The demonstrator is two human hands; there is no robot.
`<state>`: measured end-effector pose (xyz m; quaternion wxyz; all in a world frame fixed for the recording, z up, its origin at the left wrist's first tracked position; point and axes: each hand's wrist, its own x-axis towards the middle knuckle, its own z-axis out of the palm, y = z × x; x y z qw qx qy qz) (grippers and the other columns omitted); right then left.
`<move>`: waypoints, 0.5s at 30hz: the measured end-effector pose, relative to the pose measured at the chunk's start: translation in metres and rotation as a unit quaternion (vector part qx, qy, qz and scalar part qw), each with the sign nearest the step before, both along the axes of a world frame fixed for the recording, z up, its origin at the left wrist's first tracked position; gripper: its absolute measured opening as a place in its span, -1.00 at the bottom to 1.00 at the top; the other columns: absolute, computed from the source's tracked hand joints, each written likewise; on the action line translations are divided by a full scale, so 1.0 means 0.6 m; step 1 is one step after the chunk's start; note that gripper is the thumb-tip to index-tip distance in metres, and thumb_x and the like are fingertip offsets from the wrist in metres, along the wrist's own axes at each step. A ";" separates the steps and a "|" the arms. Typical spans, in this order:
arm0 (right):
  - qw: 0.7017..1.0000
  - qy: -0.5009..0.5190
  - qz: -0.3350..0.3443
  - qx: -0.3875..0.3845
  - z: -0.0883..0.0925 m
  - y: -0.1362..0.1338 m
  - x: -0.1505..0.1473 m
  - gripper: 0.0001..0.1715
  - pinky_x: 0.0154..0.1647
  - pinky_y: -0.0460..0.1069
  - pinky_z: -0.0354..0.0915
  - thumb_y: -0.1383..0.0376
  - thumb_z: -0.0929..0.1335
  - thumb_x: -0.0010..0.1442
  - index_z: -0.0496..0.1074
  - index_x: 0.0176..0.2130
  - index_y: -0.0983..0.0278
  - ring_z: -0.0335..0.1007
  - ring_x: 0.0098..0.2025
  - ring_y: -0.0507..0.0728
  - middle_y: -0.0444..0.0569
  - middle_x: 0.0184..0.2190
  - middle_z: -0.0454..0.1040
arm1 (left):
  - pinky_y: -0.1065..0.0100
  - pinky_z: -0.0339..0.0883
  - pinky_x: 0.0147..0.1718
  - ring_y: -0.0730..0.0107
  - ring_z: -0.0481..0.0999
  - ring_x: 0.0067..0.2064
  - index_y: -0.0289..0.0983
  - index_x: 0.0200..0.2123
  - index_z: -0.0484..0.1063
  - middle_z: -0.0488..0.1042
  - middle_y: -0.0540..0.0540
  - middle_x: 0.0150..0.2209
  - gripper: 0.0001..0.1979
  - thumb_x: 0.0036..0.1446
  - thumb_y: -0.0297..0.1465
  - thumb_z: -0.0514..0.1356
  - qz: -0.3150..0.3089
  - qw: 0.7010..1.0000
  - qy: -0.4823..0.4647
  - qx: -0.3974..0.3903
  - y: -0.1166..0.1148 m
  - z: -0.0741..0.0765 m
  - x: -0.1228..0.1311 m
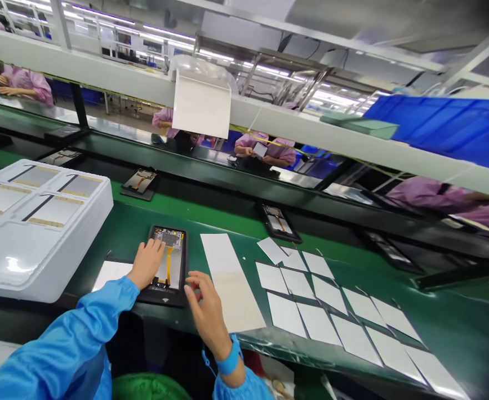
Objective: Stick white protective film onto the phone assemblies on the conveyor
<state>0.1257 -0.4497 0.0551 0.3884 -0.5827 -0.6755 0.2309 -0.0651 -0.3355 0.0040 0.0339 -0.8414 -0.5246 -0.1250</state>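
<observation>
An open tablet (170, 258) with bare electronics and an orange ribbon cable lies in a black holder on the green bench. My left hand (146, 264) rests on its left side, fingers curled down onto the inner surface. At the tablet's lower right corner hovers my right hand (206, 308), fingers bent in a loose pinch near the holder's edge; what the fingertips hold, if anything, is too small to make out. Both arms wear blue sleeves, and a blue strap circles the right wrist.
A stack of white trays (40, 228) with flat parts stands at the left. A long white sheet (230, 280) and several white rectangular sheets (331, 311) lie to the right. More open tablets (139, 182) ride the conveyor behind. Workers in pink sit across, under a shelf with a blue bin (448, 125).
</observation>
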 end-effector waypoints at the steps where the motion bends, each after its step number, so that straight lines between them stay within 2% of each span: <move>1: 1.000 -0.008 0.003 -0.001 -0.005 0.001 -0.002 -0.82 -0.27 0.03 0.46 0.33 0.24 0.33 0.41 -0.14 0.19 0.48 -0.12 0.16 0.11 0.03 0.40 | 0.10 0.21 -0.08 0.07 0.29 0.00 -0.31 0.20 0.31 0.38 -0.29 -0.04 -0.55 0.25 -0.52 0.01 -0.002 1.000 0.001 -0.003 0.007 0.004 0.002; 4: 0.998 -0.063 0.024 0.014 -0.017 0.010 -0.009 -0.78 -0.06 0.10 0.46 0.38 0.25 0.30 0.41 -0.09 0.20 0.46 -0.02 0.19 0.11 0.07 0.38 | 0.13 0.23 -0.12 0.08 0.30 -0.03 -0.24 0.09 0.42 0.39 -0.27 -0.08 -0.63 0.29 -0.45 -0.01 0.000 1.000 -0.004 -0.016 0.022 0.018 -0.005; 7: 0.988 -0.132 0.067 0.040 -0.031 0.021 -0.017 -0.68 0.11 0.18 0.39 0.39 0.35 0.23 0.39 -0.01 0.19 0.38 0.12 0.26 0.12 0.10 0.36 | 0.13 0.25 -0.11 0.08 0.29 0.02 -0.20 0.12 0.40 0.37 -0.27 0.01 -0.61 0.31 -0.43 -0.03 0.052 0.998 -0.032 0.005 0.004 0.030 -0.049; 10: 0.977 -0.182 0.098 0.053 -0.049 0.032 -0.024 -0.59 0.08 0.21 0.40 0.40 0.42 0.17 0.37 0.01 0.18 0.35 0.12 0.29 0.12 0.08 0.36 | 0.09 0.25 -0.09 0.01 0.28 0.05 -0.35 0.13 0.35 0.33 -0.35 0.06 -0.61 0.32 -0.33 -0.02 0.175 0.983 -0.030 0.052 -0.057 0.025 -0.123; 12: 0.972 -0.204 0.102 0.060 -0.063 0.041 -0.027 -0.65 0.03 0.20 0.42 0.41 0.41 0.18 0.38 -0.03 0.20 0.37 0.07 0.28 0.11 0.04 0.38 | 0.06 0.26 -0.12 -0.06 0.29 0.00 -0.44 -0.02 0.41 0.36 -0.38 -0.03 -0.54 0.33 -0.16 -0.02 0.248 0.967 0.002 0.047 -0.107 0.012 -0.166; 15: 0.968 -0.218 0.099 0.075 -0.082 0.056 -0.032 -0.84 -0.01 0.16 0.42 0.42 0.32 0.26 0.40 -0.15 0.22 0.38 0.00 0.25 0.09 -0.05 0.43 | 0.05 0.25 -0.15 -0.09 0.30 -0.05 -0.43 -0.16 0.42 0.37 -0.35 -0.14 -0.45 0.27 -0.01 0.00 0.305 0.952 0.033 0.014 -0.155 -0.010 -0.198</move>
